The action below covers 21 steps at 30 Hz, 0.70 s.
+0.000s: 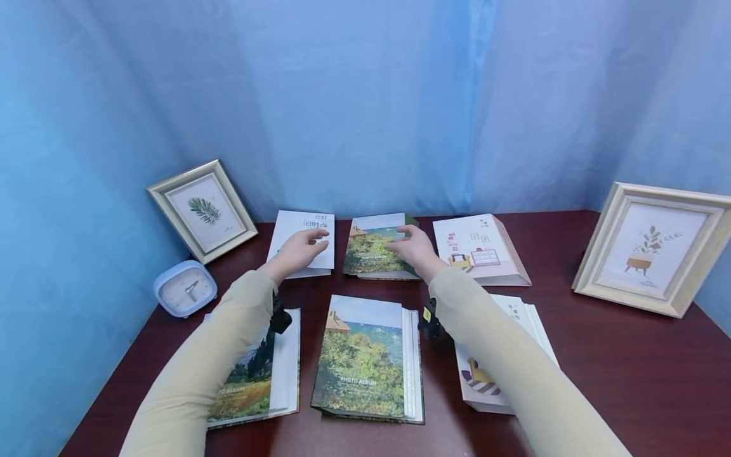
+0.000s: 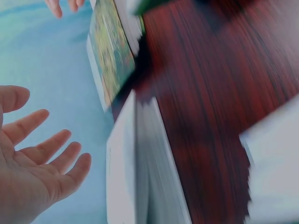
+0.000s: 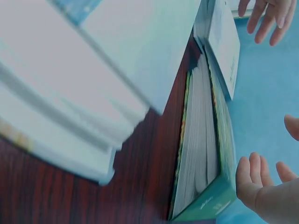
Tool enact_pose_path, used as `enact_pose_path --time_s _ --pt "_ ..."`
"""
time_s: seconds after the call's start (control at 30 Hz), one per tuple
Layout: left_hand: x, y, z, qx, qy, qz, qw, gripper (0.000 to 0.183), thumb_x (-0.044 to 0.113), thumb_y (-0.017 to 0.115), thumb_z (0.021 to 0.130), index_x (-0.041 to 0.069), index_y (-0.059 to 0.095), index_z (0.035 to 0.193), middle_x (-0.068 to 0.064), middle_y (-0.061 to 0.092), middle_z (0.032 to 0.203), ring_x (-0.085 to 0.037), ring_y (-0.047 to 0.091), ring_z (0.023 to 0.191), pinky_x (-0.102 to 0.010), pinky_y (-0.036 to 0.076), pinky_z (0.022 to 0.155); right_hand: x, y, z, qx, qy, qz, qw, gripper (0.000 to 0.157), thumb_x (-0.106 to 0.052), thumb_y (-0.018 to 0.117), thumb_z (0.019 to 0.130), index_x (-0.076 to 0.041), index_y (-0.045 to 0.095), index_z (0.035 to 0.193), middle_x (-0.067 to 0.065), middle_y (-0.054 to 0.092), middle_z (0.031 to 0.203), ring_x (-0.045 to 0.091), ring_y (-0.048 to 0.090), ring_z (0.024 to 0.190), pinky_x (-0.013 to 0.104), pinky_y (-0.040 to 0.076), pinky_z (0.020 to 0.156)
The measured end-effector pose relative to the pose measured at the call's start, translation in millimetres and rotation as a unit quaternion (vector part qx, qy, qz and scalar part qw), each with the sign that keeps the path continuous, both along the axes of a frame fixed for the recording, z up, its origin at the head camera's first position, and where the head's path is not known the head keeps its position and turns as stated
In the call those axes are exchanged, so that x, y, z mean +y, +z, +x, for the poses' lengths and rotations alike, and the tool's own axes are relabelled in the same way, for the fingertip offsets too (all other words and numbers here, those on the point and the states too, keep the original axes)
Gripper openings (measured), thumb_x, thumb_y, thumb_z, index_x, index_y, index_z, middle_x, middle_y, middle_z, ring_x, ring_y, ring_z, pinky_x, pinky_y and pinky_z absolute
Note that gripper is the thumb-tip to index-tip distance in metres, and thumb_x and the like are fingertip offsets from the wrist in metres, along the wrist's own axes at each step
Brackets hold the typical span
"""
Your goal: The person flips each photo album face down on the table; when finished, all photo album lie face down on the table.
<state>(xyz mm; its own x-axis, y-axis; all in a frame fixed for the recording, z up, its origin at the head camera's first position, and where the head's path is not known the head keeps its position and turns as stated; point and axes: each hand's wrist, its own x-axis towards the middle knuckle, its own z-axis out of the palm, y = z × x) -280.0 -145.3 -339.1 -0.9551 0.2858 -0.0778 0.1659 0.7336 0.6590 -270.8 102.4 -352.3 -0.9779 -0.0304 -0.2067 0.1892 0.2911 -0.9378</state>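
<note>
Both hands hover over the back row of photo albums, fingers loosely spread and holding nothing. My left hand point(image 1: 299, 251) is over a white album point(image 1: 288, 223) with dark lettering. The right hand point(image 1: 417, 249) is above the right side of an album point(image 1: 371, 238) with a painted sea and garden cover. Some of each cover is hidden by the hand above it. From the left wrist, the left palm point(image 2: 37, 163) shows with fingers apart, beside the white album's page edges point(image 2: 152, 158). In the right wrist view, the right hand point(image 3: 275, 196) is beside the painted album's green spine point(image 3: 205, 205).
A white album point(image 1: 465, 235) with furniture drawings lies back right. Nearer lie a landscape album point(image 1: 257, 374), another sea-and-garden album point(image 1: 360, 355) and a white album point(image 1: 482, 393), partly under the sleeves. A blue clock point(image 1: 185, 289), leaf picture frame point(image 1: 202, 212) and plant picture frame point(image 1: 651, 251) stand at the sides.
</note>
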Motion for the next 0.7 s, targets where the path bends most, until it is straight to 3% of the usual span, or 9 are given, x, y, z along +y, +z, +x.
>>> enact_pose_path --time_s 0.33,0.5,0.7 --pt "-44.2 -0.9 0.6 -0.001 0.064 -0.032 0.9974 0.047 0.026 0.043 0.101 0.003 0.041 0.142 -0.022 0.036 0.147 -0.038 0.038 0.133 -0.050 0.035 0.107 -25.3 7.8 -5.9 -0.018 0.047 0.011 0.999 0.066 -0.020 0.065 0.090 -0.011 0.032 0.146 0.018 0.047 0.136 0.033 0.049 0.123 0.045 0.042 0.102" --pt "-60.1 -4.1 -0.5 -0.010 0.093 -0.036 0.9950 0.051 0.026 0.042 0.101 0.000 0.035 0.144 -0.025 0.032 0.148 -0.040 0.035 0.134 -0.052 0.032 0.108 -40.7 12.5 -9.7 -0.016 0.063 0.009 0.998 0.067 -0.020 0.067 0.089 -0.010 0.032 0.146 0.019 0.051 0.132 0.034 0.051 0.117 0.046 0.043 0.096" --pt "-71.3 -13.3 -0.4 -0.031 0.105 -0.050 0.9928 0.056 0.025 0.044 0.100 -0.005 0.029 0.145 -0.028 0.033 0.147 -0.040 0.038 0.132 -0.052 0.033 0.107 -57.8 7.0 -10.8 -0.034 0.092 0.015 0.995 0.069 -0.024 0.068 0.088 -0.011 0.032 0.146 0.013 0.034 0.149 0.033 0.044 0.129 0.046 0.040 0.104"
